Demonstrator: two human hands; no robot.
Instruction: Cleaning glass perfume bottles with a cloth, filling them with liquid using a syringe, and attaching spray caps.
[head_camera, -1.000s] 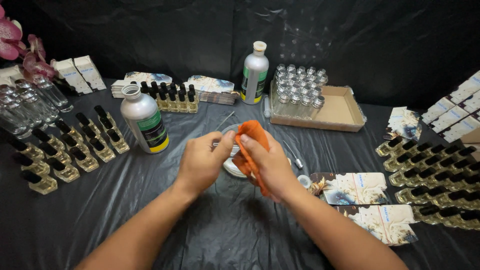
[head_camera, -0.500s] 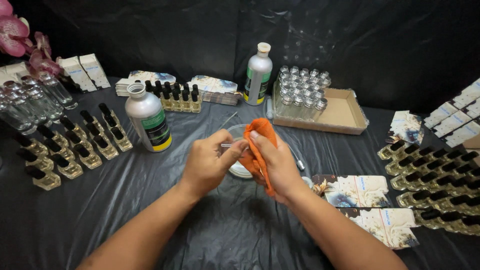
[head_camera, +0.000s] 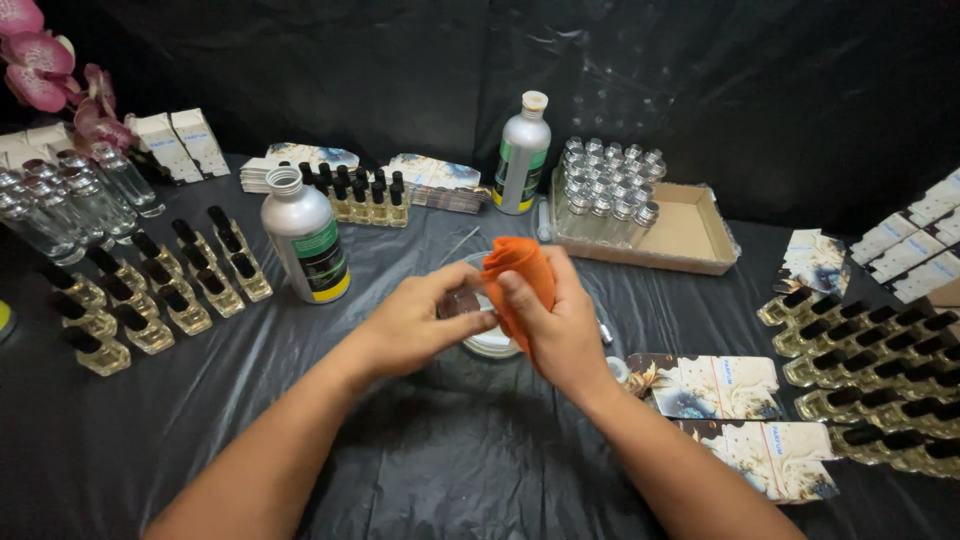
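My left hand (head_camera: 425, 325) pinches a small clear glass piece (head_camera: 462, 300) between thumb and fingers at the table's middle. My right hand (head_camera: 560, 325) grips an orange cloth (head_camera: 520, 272), bunched up and pressed against that glass piece. Both hands hover just above a round clear glass dish (head_camera: 495, 345) on the black plastic table cover. What kind of glass piece it is stays unclear, as the fingers cover most of it.
An open silver bottle with a green and yellow label (head_camera: 305, 235) stands left of the hands, a capped one (head_camera: 523, 155) behind. Rows of small black-capped bottles (head_camera: 150, 290) line the left, more (head_camera: 880, 350) the right. A cardboard tray of empty glass bottles (head_camera: 690, 235) sits back right. Printed cartons (head_camera: 720, 385) lie at right.
Both hands shifted slightly while rubbing; the orange cloth has turned and bunched higher over my right fingers. The view has tilted down a little.
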